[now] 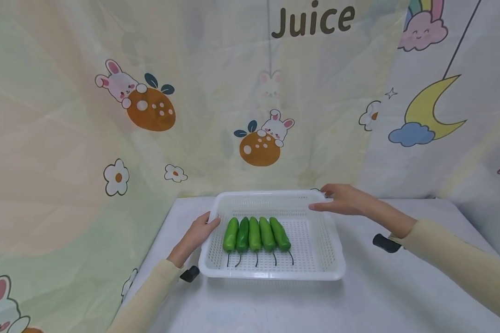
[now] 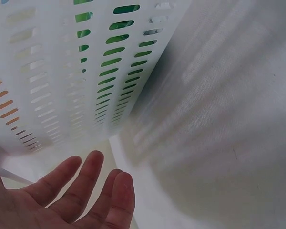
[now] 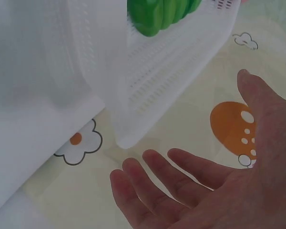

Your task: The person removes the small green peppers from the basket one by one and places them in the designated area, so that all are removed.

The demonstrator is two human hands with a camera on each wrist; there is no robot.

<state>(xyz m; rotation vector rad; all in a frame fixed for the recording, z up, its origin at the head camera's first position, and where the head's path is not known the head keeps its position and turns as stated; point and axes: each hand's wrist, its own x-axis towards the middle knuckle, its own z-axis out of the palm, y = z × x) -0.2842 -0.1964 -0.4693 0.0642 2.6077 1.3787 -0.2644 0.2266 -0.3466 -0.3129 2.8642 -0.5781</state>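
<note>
A white perforated plastic basket [image 1: 312,273] rests on the table with several green peppers [image 1: 254,233] side by side in its left half, their thin dark stems toward me. My left hand [image 1: 200,230] is at the basket's left rim, its thumb near the rim edge. In the left wrist view the left fingers [image 2: 89,179] extend loosely beside the slotted outer wall; its thumb is hidden. By the far right corner is my right hand [image 1: 343,199], thumb and fingers spread apart. The right wrist view shows that hand's fingers [image 3: 155,167] relaxed, with a gap to the basket corner.
A white cloth-covered table [image 1: 379,296] carries the basket. Behind it hangs a printed curtain [image 1: 216,115] with rabbits, oranges and flowers, close to the table's back edge. Dark wrist cameras [image 1: 386,243] sit on both wrists.
</note>
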